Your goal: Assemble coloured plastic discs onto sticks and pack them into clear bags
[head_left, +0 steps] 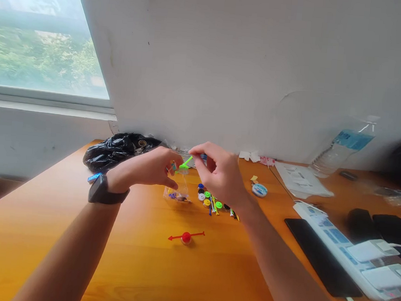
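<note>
My right hand (pixel 216 170) pinches a thin bright green plastic arrow (pixel 186 162) between thumb and fingertips, above the table. Facing it, my left hand (pixel 158 168) is curled, with the upper film of a clear plastic bag (pixel 178 195) at its fingers; the exact grip is partly hidden. Yellow and purple small pieces show in the bottom of the bag. Closer to me, a red arrow spinner (pixel 186 238) stands on its round base. Right of the bag lie several coloured round bases (pixel 207 202) and plastic arrows (pixel 213 205), partly covered by my right wrist.
A black plastic bag (pixel 116 150) lies at the back left, by the wall. To the right are a round blue-and-white container (pixel 259 190), a paper sheet (pixel 299 180), a clear bottle (pixel 342 151), a black phone-like slab (pixel 321 257) and a white power strip (pixel 339 247) with plugged chargers.
</note>
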Available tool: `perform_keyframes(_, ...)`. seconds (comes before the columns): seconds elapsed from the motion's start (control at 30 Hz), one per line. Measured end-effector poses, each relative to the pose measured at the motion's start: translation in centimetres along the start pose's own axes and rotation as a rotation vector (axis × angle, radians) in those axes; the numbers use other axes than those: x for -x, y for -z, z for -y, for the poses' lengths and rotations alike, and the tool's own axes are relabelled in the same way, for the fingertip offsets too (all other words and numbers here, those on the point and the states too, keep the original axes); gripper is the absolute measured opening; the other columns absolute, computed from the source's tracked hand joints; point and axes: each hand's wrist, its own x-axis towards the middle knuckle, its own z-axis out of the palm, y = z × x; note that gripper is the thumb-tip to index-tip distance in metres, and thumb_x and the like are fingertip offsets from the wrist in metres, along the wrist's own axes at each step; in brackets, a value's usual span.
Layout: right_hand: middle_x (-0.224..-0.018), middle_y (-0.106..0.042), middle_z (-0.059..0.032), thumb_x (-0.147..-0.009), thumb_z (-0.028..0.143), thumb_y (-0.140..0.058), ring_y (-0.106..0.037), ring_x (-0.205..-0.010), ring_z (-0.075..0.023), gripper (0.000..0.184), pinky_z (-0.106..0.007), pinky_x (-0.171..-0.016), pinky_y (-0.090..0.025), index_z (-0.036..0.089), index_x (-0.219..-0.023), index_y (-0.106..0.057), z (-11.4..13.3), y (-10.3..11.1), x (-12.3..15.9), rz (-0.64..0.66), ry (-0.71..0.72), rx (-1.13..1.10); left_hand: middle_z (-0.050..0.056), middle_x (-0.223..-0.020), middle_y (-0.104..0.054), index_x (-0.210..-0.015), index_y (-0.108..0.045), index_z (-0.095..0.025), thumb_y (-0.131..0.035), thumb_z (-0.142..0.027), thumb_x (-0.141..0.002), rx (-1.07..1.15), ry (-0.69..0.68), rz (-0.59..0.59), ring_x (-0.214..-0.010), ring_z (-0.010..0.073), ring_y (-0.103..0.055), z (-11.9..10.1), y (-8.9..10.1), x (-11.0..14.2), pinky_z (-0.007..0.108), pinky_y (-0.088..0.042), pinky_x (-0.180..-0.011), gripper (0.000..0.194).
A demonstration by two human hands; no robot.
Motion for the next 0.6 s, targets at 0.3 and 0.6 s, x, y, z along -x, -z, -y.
perform_keyframes(0.3, -0.100, -0.073, -0.0066, -0.098, 0.007, -0.048, -0.059, -0.074, -0.0167, 0.027, -0.033, -0.060, -0.027, 0.017, -0.109, -0.070, 0.4, -3.0, 0.8, 0.351, 0.265, 0.441, -0.003, -0.067, -0.060, -0.072, -0.059, -0.019, -0.070, -0.018, -0.075, 0.011, -0.063, 0.013, -0.062, 0.0114, -0.049, 0.2, -0.1, 0.1, 0.024, -0.034, -0.054, 0.011)
perform_keyframes(0.6, -0.083, -0.071, -0.0029, -0.097, 0.012, -0.056, -0.058, -0.067, -0.0167, 0.015, -0.032, -0.060, -0.022, 0.020, -0.098, -0.069, -1.3, -3.1, 0.6, 0.398, 0.101, 0.426, 0.000, -0.075, -0.068, -0.079, -0.067, -0.019, -0.057, -0.013, -0.081, 0.084, 0.012, -0.011, -0.064, 0.0117, -0.056, 0.5, 0.0, 0.0, 0.024, -0.037, -0.057, 0.011)
